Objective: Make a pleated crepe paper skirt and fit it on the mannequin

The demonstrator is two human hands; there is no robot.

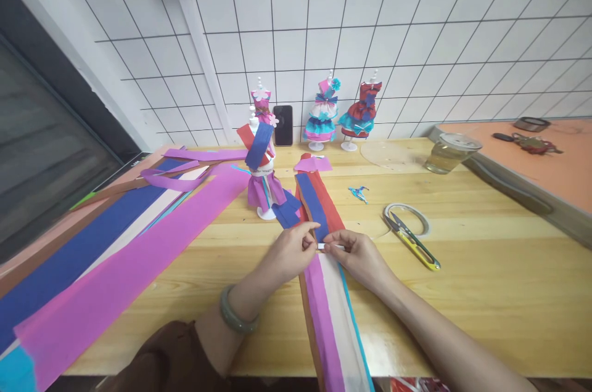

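Observation:
Both hands meet over layered crepe paper strips at the middle of the table. My left hand (287,251) is closed, thumb and fingertips pinched at the left end of a short white tape strip (320,246). My right hand (361,254) pinches that strip's other end. It lies crosswise on the crepe paper. Below the hands run purple, white and blue-edged crepe paper strips (330,312); above them lie blue and red crepe paper strips (314,198). Just beyond my left hand stands a small white dress form (266,191) with a purple skirt and a blue and red band.
Scissors (413,242) rest across a tape roll (423,219) at the right. Long crepe paper strips (139,256) cover the left side. Dressed mini mannequins (322,114) and a phone (283,125) stand by the tiled wall. A lidded cup (451,155) sits at the back right.

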